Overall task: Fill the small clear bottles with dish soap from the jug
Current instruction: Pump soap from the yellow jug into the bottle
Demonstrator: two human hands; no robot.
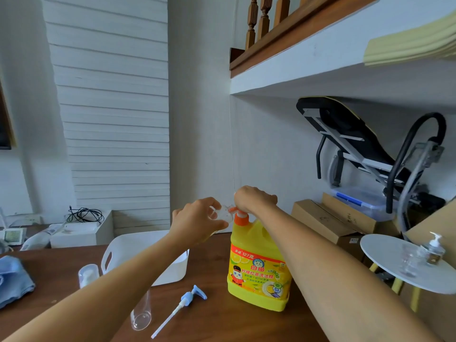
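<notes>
A yellow dish soap jug [257,265] with an orange pump collar stands upright on the brown table. My right hand [253,198] rests closed on top of the jug's pump head. My left hand [197,220] holds a small clear bottle [225,214] tilted against the pump's orange nozzle. Another clear bottle [141,314] stands on the table near my left forearm, without a cap. A loose blue and white pump cap [183,304] with its long tube lies between that bottle and the jug.
A white handled tub [116,245] sits behind my left arm, with a small capped container [87,275] beside it. A blue cloth [12,280] lies at the table's left edge. A round white side table [385,253] with a pump bottle stands to the right, with cardboard boxes behind it.
</notes>
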